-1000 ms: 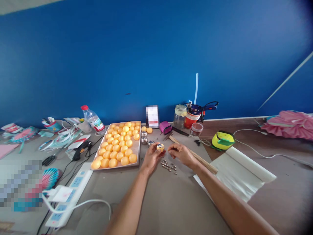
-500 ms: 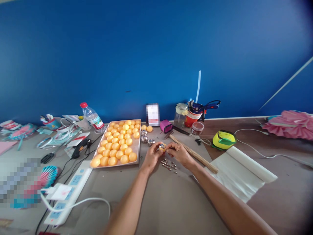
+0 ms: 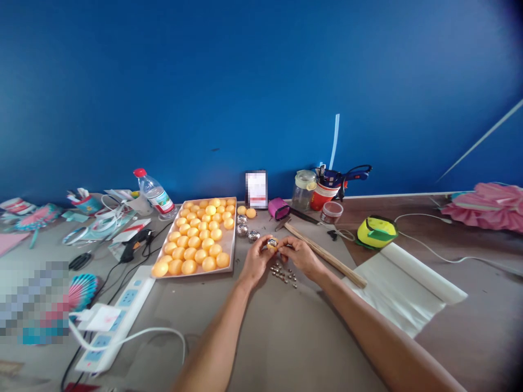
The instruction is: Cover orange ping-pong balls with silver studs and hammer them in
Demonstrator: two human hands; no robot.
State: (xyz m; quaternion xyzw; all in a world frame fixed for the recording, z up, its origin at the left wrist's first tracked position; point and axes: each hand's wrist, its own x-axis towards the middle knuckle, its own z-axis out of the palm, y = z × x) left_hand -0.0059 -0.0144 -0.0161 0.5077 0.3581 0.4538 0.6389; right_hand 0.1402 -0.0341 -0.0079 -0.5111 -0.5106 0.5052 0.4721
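Observation:
My left hand (image 3: pixel 258 260) is closed around an orange ping-pong ball (image 3: pixel 273 243) partly covered with shiny silver pieces. Fingers pinched together, my right hand (image 3: pixel 297 256) is against the ball's right side; whatever they pinch is too small to make out. Just below both hands, several small shiny metal studs (image 3: pixel 281 272) lie scattered on the table. Beyond the left hand sit silver-covered balls (image 3: pixel 254 236), with two plain orange balls (image 3: pixel 250 213) behind them. A shallow box (image 3: pixel 233 245) full of orange ping-pong balls stands to the left.
A hammer (image 3: pixel 327 253) with a wooden handle lies right of my hands, beside white cloth (image 3: pixel 404 288). Behind are a purple case (image 3: pixel 279 208), a glass jar (image 3: pixel 304 190) and a red cup (image 3: pixel 322 197). A power strip (image 3: pixel 116 321) and cables occupy the left.
The whole view has shifted slightly. Both hands keep nearly the same pose around the ball, and no object has visibly changed place.

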